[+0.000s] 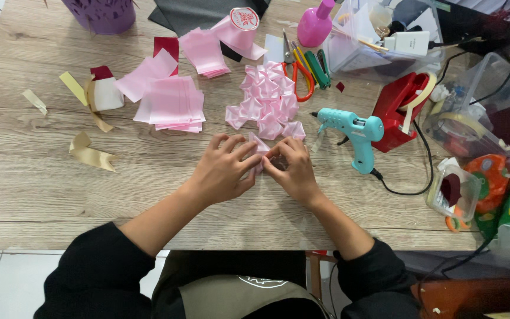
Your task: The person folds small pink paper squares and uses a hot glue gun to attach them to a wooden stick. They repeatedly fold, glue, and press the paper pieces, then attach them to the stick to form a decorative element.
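1. Wooden table (25, 195) under everything, scattered with ribbon craft supplies.
2. Red tape dispenser (394, 109) at three o'clock of the hands; teal glue gun (352, 130) just beside it, propped nozzle-left, cord trailing toward four o'clock, likely parked within reach.
3. Stack of cut pink ribbon squares (172, 103) at ten o'clock, probably kept close as stock.
4. Heap of folded pink ribbon petals (267, 100) at twelve o'clock, gathered just beyond the fingers.
5. Left hand (222, 171) and right hand (290, 168) side by side at centre, fingers curled, tips pinching together.
6. Small pink ribbon piece (260, 145) nipped between both hands, pressed low to the table, seemingly to hold a fold.
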